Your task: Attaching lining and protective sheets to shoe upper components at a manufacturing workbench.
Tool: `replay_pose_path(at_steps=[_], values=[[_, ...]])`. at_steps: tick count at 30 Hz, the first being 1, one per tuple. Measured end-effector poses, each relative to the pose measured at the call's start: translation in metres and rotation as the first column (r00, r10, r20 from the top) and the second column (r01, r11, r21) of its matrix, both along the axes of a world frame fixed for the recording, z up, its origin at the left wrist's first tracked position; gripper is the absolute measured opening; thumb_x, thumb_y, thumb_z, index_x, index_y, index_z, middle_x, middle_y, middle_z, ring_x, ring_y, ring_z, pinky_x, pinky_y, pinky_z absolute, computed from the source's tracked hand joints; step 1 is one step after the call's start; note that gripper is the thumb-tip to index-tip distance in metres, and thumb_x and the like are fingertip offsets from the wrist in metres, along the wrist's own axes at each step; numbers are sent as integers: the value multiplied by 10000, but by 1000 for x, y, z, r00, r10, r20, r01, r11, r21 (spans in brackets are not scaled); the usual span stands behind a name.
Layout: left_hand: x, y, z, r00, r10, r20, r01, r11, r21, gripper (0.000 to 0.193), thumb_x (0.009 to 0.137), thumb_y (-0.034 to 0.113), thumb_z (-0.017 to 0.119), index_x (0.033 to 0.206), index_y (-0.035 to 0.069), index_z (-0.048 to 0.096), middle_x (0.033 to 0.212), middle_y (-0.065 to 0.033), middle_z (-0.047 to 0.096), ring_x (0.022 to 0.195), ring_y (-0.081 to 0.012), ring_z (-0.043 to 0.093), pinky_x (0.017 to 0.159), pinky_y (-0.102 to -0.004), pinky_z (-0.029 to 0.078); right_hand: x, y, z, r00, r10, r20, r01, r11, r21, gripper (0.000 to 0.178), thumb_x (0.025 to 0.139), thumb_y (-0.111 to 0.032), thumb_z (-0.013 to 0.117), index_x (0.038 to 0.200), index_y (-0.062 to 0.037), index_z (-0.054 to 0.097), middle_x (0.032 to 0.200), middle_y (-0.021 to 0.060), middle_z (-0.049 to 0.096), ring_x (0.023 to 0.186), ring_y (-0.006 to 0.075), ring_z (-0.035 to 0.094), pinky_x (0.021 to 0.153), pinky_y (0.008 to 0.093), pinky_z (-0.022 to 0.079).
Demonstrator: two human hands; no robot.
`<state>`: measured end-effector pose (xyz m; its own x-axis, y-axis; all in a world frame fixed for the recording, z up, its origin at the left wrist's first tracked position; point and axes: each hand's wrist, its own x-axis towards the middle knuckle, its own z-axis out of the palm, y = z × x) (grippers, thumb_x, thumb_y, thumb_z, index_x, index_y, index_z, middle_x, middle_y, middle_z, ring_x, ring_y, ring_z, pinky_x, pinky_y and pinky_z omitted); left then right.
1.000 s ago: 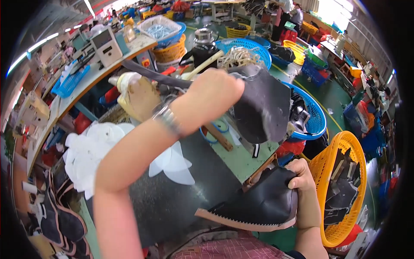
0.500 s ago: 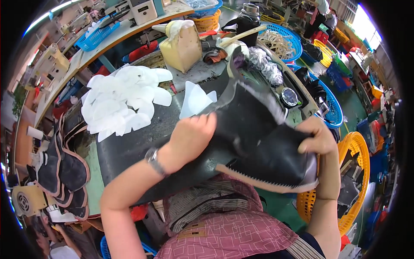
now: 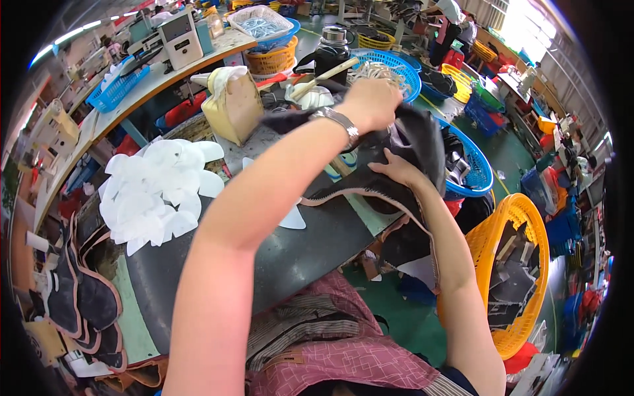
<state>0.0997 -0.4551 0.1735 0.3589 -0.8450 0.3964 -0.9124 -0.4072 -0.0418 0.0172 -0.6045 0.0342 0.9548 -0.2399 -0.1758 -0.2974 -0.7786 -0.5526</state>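
A black leather boot upper (image 3: 422, 148) with a tan, saw-toothed edge is stretched at the far right of the dark work board (image 3: 297, 261), part of it hanging over the board's right side. My left hand (image 3: 373, 104) reaches far across with its fingers closed at the leather's far part; the fingertips are partly hidden. Nearer to me, my right hand (image 3: 399, 168) grips the same upper, thumb on top and the other fingers largely covered by folds. My left forearm partly covers some white cut pieces (image 3: 292, 219) on the board.
A heap of white cut pieces (image 3: 162, 181) lies left on the board. Behind it stands a yellowish block (image 3: 232, 109). Blue baskets (image 3: 479, 171) and a tilted yellow basket (image 3: 538, 231) flank the right side. Edged black leather pieces (image 3: 92, 290) hang at left.
Both hands have moved away from me, the left also to the right and the right leftward. The leather upper has been carried and folded toward the far right side. The view has shifted slightly.
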Motion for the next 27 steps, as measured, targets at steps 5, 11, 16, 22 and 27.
replay_pose_path(at_steps=[5, 11, 16, 22, 27], values=[[7, 108, 65, 953, -96, 288, 231, 844, -484, 145, 761, 188, 591, 827, 75, 652, 749, -160, 634, 716, -336, 621, 636, -427, 490, 3, -6, 7, 995, 76, -66, -64, 984, 166, 842, 801, -475, 610, 1338, 105, 320, 1364, 255, 390, 1261, 292, 407, 1042, 314, 305], [-132, 257, -25, 889, 28, 456, -55, 997, 45, 352, 703, 79, 579, 1043, -3, 620, 981, -149, 648, 717, -200, 610, 540, -297, 462, -52, -31, 47, 994, 50, 95, -86, 898, 431, 461, 888, -313, 556, 1200, 23, 515, 1162, 80, 545, 1041, 148, 511, 892, 258, 404], [-200, 322, -159, 976, 213, 54, -219, 946, 238, 478, 807, 285, 567, 1171, -24, 541, 1087, -209, 589, 858, -275, 549, 677, -301, 445, -90, -35, 100, 926, -177, 334, 1, 885, 465, 444, 714, -273, 682, 1068, -24, 583, 982, 50, 587, 893, 126, 544, 786, 265, 445], [-160, 379, -134, 675, 648, -352, -719, 684, -120, 508, 777, 274, 654, 1182, 11, 497, 1157, -171, 547, 1078, -356, 511, 924, -412, 424, -124, 22, 186, 760, 497, 418, -633, 712, 305, 448, 661, -345, 747, 938, -20, 611, 1010, 97, 601, 868, 210, 601, 632, 310, 458], [-120, 440, -166, 120, 556, -822, -788, 557, 262, 443, 709, 282, 739, 993, -32, 608, 843, -142, 631, 739, -188, 602, 706, -322, 483, -91, 245, 169, 441, 897, -42, -816, 420, 398, 278, 781, -235, 704, 849, 25, 632, 625, 92, 580, 596, 87, 523, 553, 302, 443]])
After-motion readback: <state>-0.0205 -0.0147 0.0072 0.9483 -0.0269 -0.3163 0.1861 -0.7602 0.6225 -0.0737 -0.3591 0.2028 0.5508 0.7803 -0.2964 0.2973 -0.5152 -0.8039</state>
